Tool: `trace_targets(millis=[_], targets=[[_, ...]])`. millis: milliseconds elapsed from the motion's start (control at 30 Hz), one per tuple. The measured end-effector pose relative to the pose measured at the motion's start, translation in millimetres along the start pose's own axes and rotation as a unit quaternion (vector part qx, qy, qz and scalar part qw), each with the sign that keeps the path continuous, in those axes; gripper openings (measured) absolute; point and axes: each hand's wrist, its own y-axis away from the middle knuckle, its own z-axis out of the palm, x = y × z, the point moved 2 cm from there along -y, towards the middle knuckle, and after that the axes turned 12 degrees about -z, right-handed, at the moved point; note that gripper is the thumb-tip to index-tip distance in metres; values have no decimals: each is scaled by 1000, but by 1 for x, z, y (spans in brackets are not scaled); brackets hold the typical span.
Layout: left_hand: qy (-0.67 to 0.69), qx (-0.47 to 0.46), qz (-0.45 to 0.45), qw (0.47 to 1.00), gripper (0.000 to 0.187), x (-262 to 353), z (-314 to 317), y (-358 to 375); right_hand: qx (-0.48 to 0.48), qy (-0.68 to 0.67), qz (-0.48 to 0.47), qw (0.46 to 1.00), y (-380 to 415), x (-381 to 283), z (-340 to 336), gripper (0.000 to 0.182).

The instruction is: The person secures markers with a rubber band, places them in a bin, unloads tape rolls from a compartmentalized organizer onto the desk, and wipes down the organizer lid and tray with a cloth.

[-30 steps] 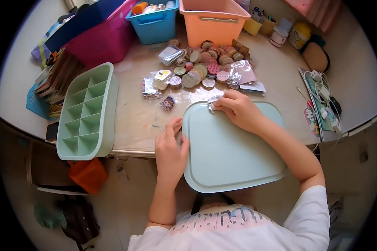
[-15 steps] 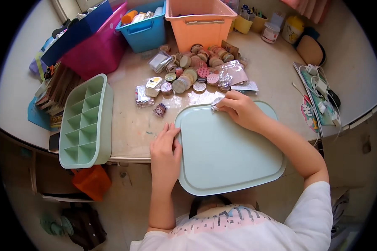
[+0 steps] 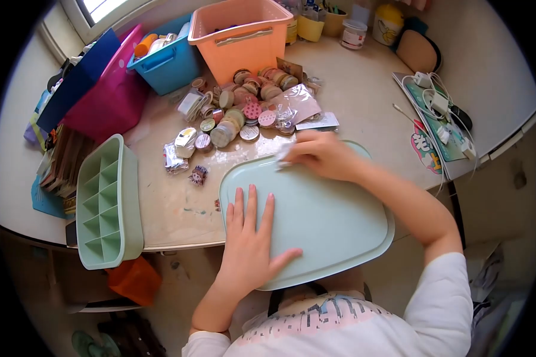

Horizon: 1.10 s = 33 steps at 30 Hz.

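Note:
A pale green lid (image 3: 333, 220) lies flat at the table's front edge and juts out over it toward my body. My left hand (image 3: 250, 244) rests on the lid's left part, fingers spread and palm down. At the lid's far edge, my right hand (image 3: 318, 156) pinches a crumpled white tissue (image 3: 284, 156) and presses it against the rim. Just beyond the lid is a pile of washi tape rolls (image 3: 235, 122), some pink, some green or white. A small dark patterned roll (image 3: 198, 175) sits apart, left of the lid.
A green divided box (image 3: 131, 202) stands at the left, partly past the table edge. Behind are a magenta bin (image 3: 110, 98), a blue basket (image 3: 170, 65) and an orange bin (image 3: 244, 44). White cables and chargers (image 3: 441, 104) lie at the right.
My left hand has gone from gripping the lid's left edge to lying spread on its top. My right hand has slid the tissue left along the far rim. The view has turned slightly.

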Motion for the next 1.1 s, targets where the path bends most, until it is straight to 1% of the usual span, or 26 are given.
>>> trace_targets(millis=[33,67,100,167,233,300,333,400,467,533,600,633,667,700,767,800,867,900,967,1000,1033,1100], targets=[[5,-5,4,1000,106,-2,-1,1,22,13,38,999,19,-1,-16,20],[8,-10,2,1000,106,-1,-1,1,29,55,61,996,35,-2,-31,15],[6,-4,-3,1000,105,1,-1,1,39,59,94,993,45,-4,-41,12],[5,1,-7,1000,104,5,1,0,48,82,92,991,47,-4,-42,10],[-2,10,-12,1000,102,7,-1,0,27,83,80,993,26,-6,-24,9],[-6,13,-10,1000,102,8,-2,0,47,31,-2,998,-4,-4,12,7],[-6,17,-12,1000,101,9,-1,0,29,58,-44,997,-17,-4,29,8],[1,18,-15,1000,101,9,-1,1,-3,87,-60,994,-34,-9,43,10],[16,25,-17,999,100,7,-1,0,-15,92,-58,994,-28,-10,35,10],[27,28,-17,999,100,7,-1,0,0,67,40,997,-4,-9,7,9],[39,30,-22,999,99,5,-2,0,32,107,105,988,31,-10,-26,8],[40,31,-22,998,99,6,-2,0,57,116,156,979,51,-13,-42,10],[40,30,-24,998,99,6,-1,1,62,148,187,969,69,-12,-56,12],[43,27,-27,998,99,6,0,2,77,145,205,965,80,-17,-66,12],[42,35,-24,998,98,6,-1,0,76,212,210,951,87,-35,-67,10],[41,36,-22,998,98,6,-1,-1,78,213,209,951,88,-36,-64,10],[41,31,-29,998,98,8,-3,-1,96,246,173,949,90,-36,-58,8],[40,32,-27,998,98,8,-2,-1,98,247,172,948,86,-33,-60,8],[36,34,-28,998,98,9,-2,0,56,207,187,959,72,-21,-62,7],[36,32,-24,999,98,9,-2,1,57,183,181,965,63,-18,-59,6],[35,33,-29,998,98,9,-1,1,58,184,184,964,63,-19,-56,6],[36,37,-29,998,97,9,-2,0,84,236,173,952,69,-22,-50,9]])
